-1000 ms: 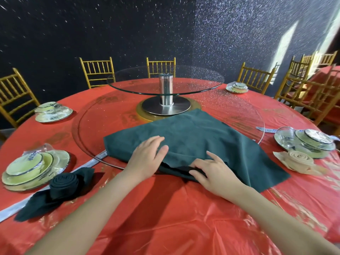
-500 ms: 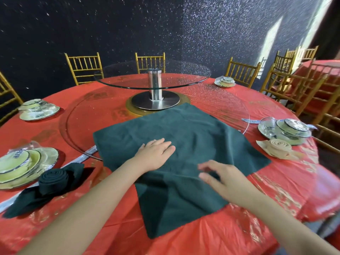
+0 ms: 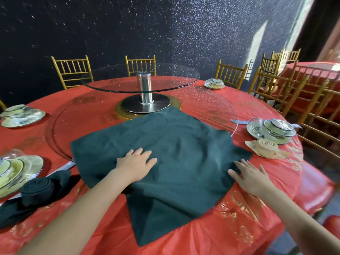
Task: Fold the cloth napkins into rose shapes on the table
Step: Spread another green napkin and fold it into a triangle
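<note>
Lower left: finished dark rose napkin (image 3: 37,189) sitting beside plates.

Centre: left hand (image 3: 137,163) lying flat on green napkin (image 3: 174,144), fingers straight, gripping nothing. Napkin lying spread as diamond, far half overlapping glass turntable (image 3: 211,105). Rim step probably skewing any crease.

Right: right hand (image 3: 252,178) lying flat at napkin's right edge, fingers splayed, holding nothing. Slick red tablecloth (image 3: 239,227) possibly bunching, dragging napkin.

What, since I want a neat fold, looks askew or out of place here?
The dark green napkin lies wrinkled, its far half draped over the lower glass disc, so it straddles the rim. Nothing looks spilled or broken.
</note>
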Tool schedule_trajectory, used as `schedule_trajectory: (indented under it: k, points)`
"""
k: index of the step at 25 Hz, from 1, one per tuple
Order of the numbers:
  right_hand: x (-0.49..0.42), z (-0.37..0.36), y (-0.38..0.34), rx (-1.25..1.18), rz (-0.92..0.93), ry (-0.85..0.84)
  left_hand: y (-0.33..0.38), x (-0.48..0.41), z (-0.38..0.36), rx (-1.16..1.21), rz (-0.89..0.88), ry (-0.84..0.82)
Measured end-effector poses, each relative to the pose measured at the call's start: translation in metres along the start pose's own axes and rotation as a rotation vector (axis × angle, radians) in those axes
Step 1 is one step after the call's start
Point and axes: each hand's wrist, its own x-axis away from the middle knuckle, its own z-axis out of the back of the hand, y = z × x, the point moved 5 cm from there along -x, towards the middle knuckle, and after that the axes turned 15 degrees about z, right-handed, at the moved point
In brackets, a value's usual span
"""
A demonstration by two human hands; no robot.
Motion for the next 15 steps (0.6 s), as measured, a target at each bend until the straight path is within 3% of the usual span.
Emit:
schedule_trajectory:
  k: [6, 15]
  points:
    - [-0.026, 0.028, -0.027, -0.062, 0.092, 0.150, -0.004, 0.009, 0.003, -0.046, 0.007, 0.001]
    - [-0.070, 0.031, -0.078, 0.037, 0.215, -0.064, -0.006, 0.022, 0.005, -0.052, -0.135, 0.135]
